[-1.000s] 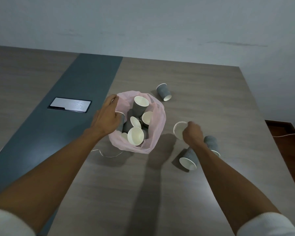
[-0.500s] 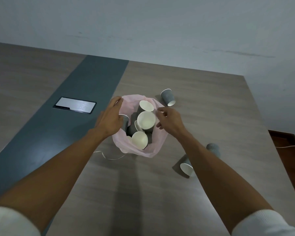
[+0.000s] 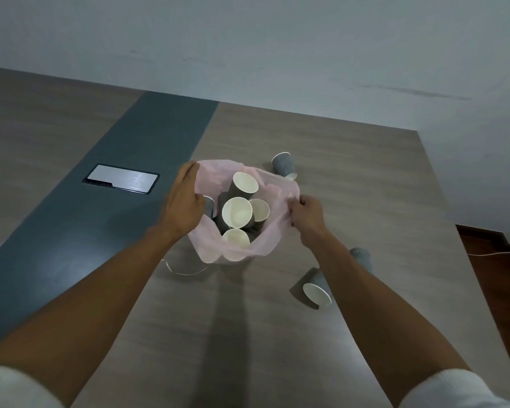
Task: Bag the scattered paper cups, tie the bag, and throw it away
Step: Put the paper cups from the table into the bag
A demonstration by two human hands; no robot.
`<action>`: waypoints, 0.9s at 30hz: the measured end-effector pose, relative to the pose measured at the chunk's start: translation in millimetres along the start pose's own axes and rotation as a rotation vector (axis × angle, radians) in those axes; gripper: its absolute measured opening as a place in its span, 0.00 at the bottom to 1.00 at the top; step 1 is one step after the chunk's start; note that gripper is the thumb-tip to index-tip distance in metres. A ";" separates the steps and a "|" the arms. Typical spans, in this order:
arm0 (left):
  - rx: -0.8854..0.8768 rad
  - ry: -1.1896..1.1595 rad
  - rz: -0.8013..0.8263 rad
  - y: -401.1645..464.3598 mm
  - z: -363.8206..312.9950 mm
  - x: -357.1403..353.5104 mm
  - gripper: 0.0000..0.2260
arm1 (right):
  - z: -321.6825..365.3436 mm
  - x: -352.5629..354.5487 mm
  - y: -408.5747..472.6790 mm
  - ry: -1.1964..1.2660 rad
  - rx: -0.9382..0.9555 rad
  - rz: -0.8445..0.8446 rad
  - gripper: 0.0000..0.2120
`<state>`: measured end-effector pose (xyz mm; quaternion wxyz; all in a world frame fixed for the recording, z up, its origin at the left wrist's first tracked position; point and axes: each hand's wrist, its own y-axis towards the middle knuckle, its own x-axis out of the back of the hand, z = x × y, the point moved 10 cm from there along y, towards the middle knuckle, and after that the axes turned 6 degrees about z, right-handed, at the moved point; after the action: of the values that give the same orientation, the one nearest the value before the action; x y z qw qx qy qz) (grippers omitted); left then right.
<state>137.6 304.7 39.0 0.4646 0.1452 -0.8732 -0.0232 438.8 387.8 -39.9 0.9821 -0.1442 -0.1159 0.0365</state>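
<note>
Paper cups [image 3: 237, 212] fill the open pink bag [image 3: 280, 231] standing on the table [image 3: 351, 201], its left rim gripped by the left hand [image 3: 183, 207], its right rim pinched by the right hand [image 3: 308, 214], three loose cups [image 3: 317, 287] lying nearby

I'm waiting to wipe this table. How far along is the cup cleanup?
Partly done. Several cups sit inside the pink bag. The left hand and right hand hold its rim open. Three cups remain out: far cup, near cup, partly hidden cup. Tying and binning remain.
</note>
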 end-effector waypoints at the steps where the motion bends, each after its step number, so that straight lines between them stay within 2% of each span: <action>1: 0.016 -0.031 -0.034 1.4 -4.7 1.3 0.31 | 12.5 13.1 2.0 0.012 0.038 -0.043 0.13; 6: -0.001 -0.145 -0.172 4.1 -45.3 2.9 0.32 | 53.3 79.0 14.6 0.031 0.152 -0.154 0.12; 11: -0.040 -0.168 -0.173 -4.7 -85.0 -19.4 0.31 | 46.4 131.0 24.9 0.041 0.142 -0.179 0.14; 14: -0.028 -0.120 -0.108 -15.2 -98.1 -42.7 0.31 | 25.6 144.8 23.8 0.033 0.107 -0.140 0.15; 20: 0.081 -0.017 -0.040 -34.6 -92.9 -71.3 0.32 | -26.3 144.1 13.1 0.102 -0.027 0.065 0.09; 23: 0.094 0.006 -0.035 -41.5 -92.3 -75.7 0.32 | -45.9 154.0 11.1 -0.177 -0.053 0.105 0.16; 26: 0.093 0.014 -0.031 -46.0 -93.7 -79.2 0.33 | -86.7 149.8 0.9 -0.739 -0.161 0.369 0.40; 27: 0.091 0.017 -0.029 -47.4 -94.3 -80.6 0.33 | -103.0 150.4 -5.3 -0.945 -0.199 0.451 0.44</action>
<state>268.1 290.4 19.3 0.4646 0.1792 -0.8672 0.0108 609.4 370.2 -101.6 0.7722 -0.2258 -0.5145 0.2966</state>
